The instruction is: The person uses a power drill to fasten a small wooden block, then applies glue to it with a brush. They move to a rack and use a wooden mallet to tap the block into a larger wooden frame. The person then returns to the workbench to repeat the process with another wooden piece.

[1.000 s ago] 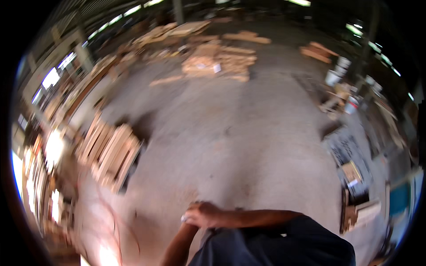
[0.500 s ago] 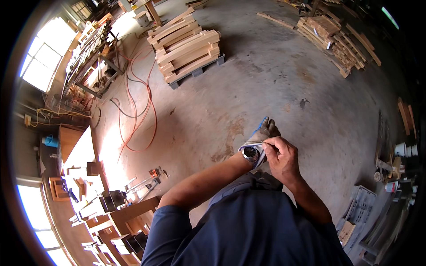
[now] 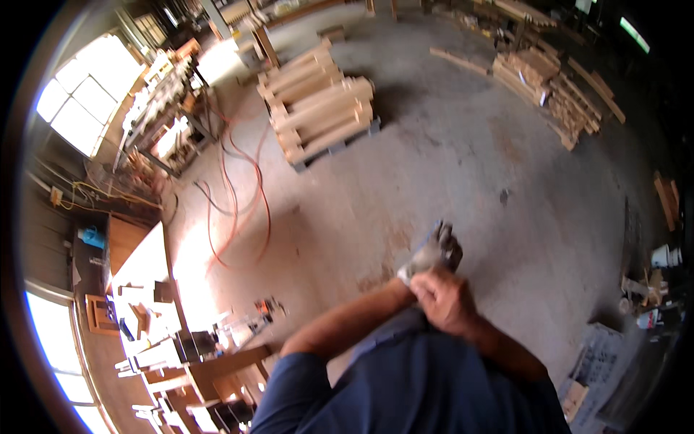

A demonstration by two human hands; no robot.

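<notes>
On my left hand (image 3: 439,248) is a work glove (image 3: 425,257), pale at the wrist with darker fingers and a blue edge. The gloved fingers point away from me, slightly bent and blurred by motion, with nothing seen in them. My bare right hand (image 3: 444,298) is closed at the left wrist, its fingers gripping the glove's cuff. That hand covers the spot where a wristwatch sat, so the watch is hidden. Both forearms reach out in front of my dark blue shirt.
Ahead, a pallet carries stacked wooden beams (image 3: 318,108). Red hoses (image 3: 264,195) lie on the concrete floor to its left. A workbench with wooden parts (image 3: 155,289) lines the left side. More lumber (image 3: 542,87) lies far right; a grey plastic pallet (image 3: 598,354) is near right.
My right hand has shifted from pinching the cuff edge to a closed grip over the wrist, covering the watch. Both hands sit lower in view, and the whole scene has shifted down.
</notes>
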